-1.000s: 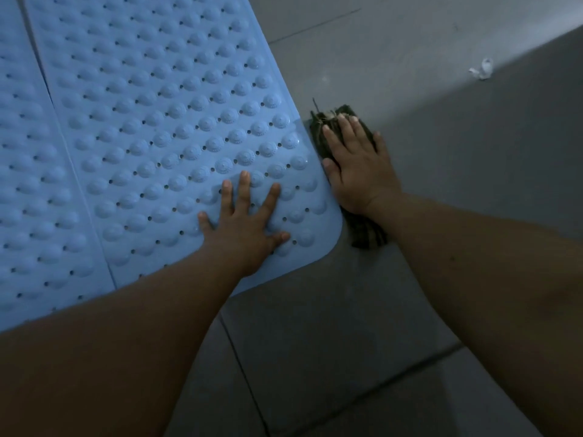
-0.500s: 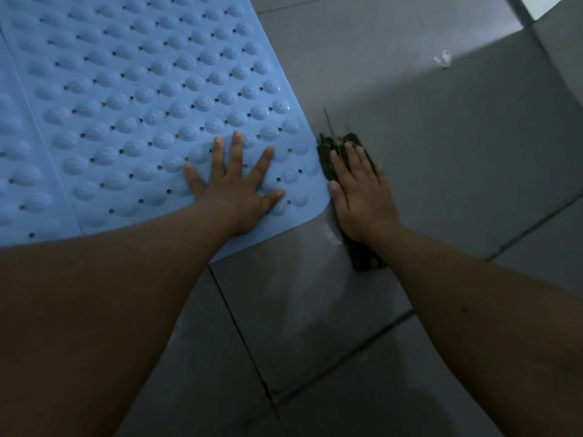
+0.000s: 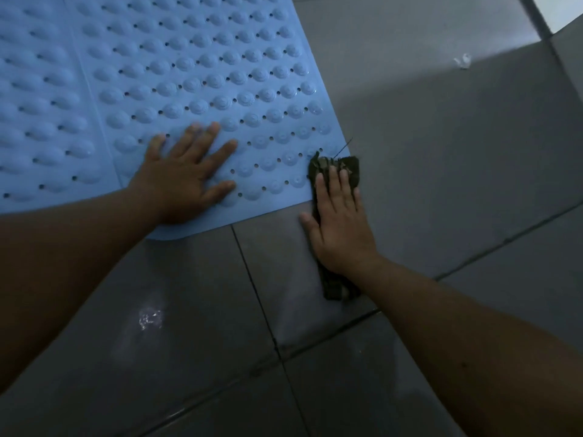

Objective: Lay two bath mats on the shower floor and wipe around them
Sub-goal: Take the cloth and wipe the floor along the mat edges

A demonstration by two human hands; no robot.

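Two light blue bath mats lie side by side on the grey tiled shower floor (image 3: 441, 171). The right mat (image 3: 202, 67) fills the upper middle, and the left mat (image 3: 41, 99) runs off the left edge. My left hand (image 3: 183, 178) presses flat with spread fingers on the right mat near its near edge. My right hand (image 3: 339, 225) lies flat on a dark green cloth (image 3: 342, 167) at the mat's near right corner. The cloth's far end overlaps the mat's corner, and its near end sticks out under my wrist.
Grout lines cross the dark floor tiles below the mats. A wet shiny patch (image 3: 150, 318) glints on the near tile. A small white scrap (image 3: 462, 61) lies on the floor at the upper right, near a brighter strip of light.
My right hand has slid the cloth along the mat's right edge to its near corner. My left hand has shifted left on the mat. The view has swung, so both mats show again.
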